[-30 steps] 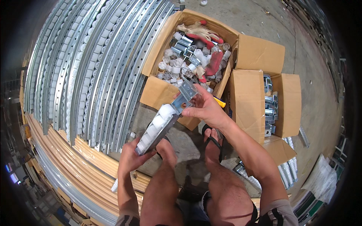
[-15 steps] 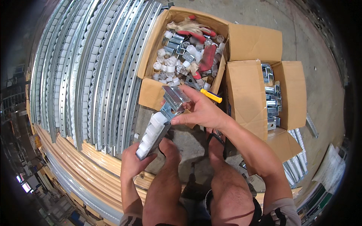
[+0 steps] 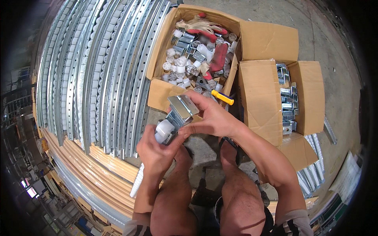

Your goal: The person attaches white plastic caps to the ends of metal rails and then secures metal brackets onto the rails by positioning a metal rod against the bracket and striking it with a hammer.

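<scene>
Over concrete floor (image 3: 271, 13), the left hand (image 3: 154, 152) has moved nearer the bracket (image 3: 183, 107).

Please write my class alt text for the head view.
A person's left hand and right hand hold a short roller rail with a metal bracket at one end. Beyond, an open cardboard box holds loose rollers and gloves; long roller rails lie at left.
</scene>
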`<state>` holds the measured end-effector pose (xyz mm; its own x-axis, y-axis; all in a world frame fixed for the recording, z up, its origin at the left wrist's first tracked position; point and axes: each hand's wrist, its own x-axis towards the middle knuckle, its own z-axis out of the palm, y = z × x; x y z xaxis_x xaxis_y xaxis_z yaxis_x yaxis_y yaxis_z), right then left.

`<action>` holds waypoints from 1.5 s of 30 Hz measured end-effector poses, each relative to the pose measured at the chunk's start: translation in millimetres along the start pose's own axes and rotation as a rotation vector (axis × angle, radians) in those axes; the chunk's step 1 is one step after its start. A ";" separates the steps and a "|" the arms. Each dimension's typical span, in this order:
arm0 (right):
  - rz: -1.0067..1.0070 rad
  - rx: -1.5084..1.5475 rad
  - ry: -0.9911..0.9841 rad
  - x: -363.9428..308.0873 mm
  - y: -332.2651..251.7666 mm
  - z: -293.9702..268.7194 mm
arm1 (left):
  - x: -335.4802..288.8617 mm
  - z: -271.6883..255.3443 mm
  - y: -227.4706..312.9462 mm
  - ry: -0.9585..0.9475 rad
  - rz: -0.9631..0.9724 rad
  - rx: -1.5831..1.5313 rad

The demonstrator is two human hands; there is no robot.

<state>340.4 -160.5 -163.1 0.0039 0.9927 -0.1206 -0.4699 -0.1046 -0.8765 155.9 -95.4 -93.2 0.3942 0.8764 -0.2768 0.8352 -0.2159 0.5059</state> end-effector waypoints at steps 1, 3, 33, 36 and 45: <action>0.003 -0.002 0.001 -0.6 -0.7 0.0 | -0.2 1.2 2.5 0.018 0.021 0.001; 0.011 -0.006 0.001 -2.0 -2.1 0.2 | -0.7 3.1 2.0 0.050 0.069 0.013; 0.286 -0.903 0.495 -34.1 2.1 -51.9 | 1.5 -2.8 -0.3 0.041 0.123 -0.063; 0.278 -1.464 0.388 -52.8 23.1 -32.4 | 9.6 -4.1 -1.5 0.047 0.186 -0.048; 0.556 -1.558 0.222 -47.2 41.4 -26.5 | 22.2 5.4 -9.3 0.042 0.128 -0.025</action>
<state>344.2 -213.3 -206.0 0.3302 0.8036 -0.4952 0.8122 -0.5092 -0.2848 158.9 -76.3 -108.4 0.4801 0.8598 -0.1740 0.7691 -0.3171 0.5549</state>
